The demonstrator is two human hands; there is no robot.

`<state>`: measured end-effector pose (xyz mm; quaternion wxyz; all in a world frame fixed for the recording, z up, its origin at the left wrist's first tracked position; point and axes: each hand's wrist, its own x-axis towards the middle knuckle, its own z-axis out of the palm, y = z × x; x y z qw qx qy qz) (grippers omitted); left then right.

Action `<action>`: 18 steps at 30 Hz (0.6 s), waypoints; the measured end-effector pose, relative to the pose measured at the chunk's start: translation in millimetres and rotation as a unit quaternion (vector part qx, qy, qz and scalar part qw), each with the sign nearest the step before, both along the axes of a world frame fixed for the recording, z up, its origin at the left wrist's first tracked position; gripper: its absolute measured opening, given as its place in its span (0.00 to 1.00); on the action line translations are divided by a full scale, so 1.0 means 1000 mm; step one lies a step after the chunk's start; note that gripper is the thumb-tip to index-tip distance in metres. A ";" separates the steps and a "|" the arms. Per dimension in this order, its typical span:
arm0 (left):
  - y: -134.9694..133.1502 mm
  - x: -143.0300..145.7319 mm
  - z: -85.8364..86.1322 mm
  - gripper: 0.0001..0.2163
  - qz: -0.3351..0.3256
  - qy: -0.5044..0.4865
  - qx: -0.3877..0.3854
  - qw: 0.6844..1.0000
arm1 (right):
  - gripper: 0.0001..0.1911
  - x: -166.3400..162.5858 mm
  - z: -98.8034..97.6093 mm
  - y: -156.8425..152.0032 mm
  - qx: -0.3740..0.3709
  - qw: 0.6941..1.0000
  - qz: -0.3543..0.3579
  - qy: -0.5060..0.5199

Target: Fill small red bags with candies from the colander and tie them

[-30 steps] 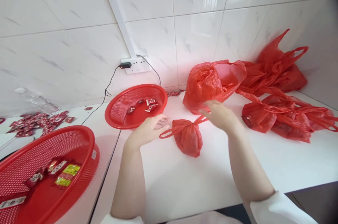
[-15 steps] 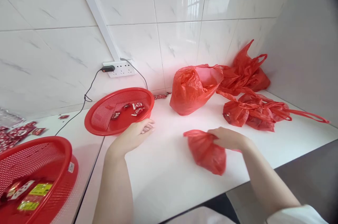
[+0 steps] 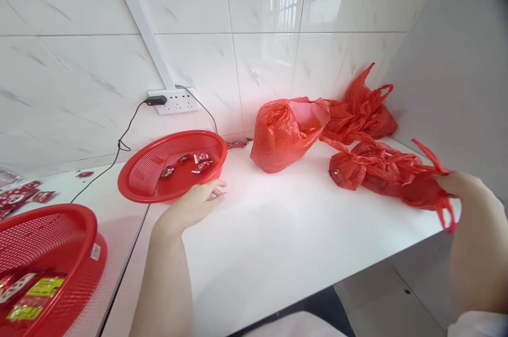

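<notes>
1. Head view, right side: the right hand (image 3: pixel 474 186) grips the neck of a tied red bag (image 3: pixel 423 191), thumb and fingers closed around the gathered plastic, though the fingertips are partly hidden. This bag is near the table's right front edge, against or just in front of other tied red bags (image 3: pixel 377 162); whether its base rests on the table I cannot tell. One of its handle loops overlaps the edge in the picture.

2. Head view, left side: the left hand (image 3: pixel 200 200) holds nothing, fingers loosely bent and close together, just in front of the round red basket (image 3: pixel 184 178), which contains a few small packets. A seam in the tabletop runs from this basket down past the larger red basket (image 3: pixel 87 231) at lower left.

3. Head view, middle and back: a broad stretch of white table (image 3: pixel 278 231) lies between the left hand and the bags, bounded in front by a slanting edge. At the back, the open red bag (image 3: pixel 273 141) and the heaped red bags (image 3: pixel 369 112) crowd the wall, leaving little room there.
</notes>
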<state>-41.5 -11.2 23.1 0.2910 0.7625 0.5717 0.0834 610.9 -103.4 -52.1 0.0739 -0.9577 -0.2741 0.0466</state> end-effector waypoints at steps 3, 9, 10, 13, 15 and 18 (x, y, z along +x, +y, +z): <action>-0.002 0.000 0.001 0.24 -0.001 0.000 0.002 1.000 | 0.24 -0.023 0.014 0.022 0.085 0.994 0.024 -0.064; -0.008 0.001 0.005 0.23 0.000 0.005 -0.011 1.000 | 0.15 -0.150 0.048 0.068 0.270 0.895 0.329 -0.130; -0.009 0.001 0.005 0.24 0.002 0.005 -0.014 1.000 | 0.14 -0.172 0.052 0.079 0.281 0.880 0.366 -0.109; -0.012 0.002 0.007 0.23 0.004 0.003 -0.020 1.000 | 0.15 -0.221 0.063 0.119 0.308 0.837 0.445 -0.075; -0.013 0.002 0.006 0.23 0.004 0.001 -0.022 1.000 | 0.16 -0.241 0.068 0.150 0.319 0.820 0.469 -0.069; -0.013 0.002 0.005 0.23 0.006 0.002 -0.024 1.000 | 0.29 -0.259 0.073 0.194 0.247 0.820 0.513 -0.057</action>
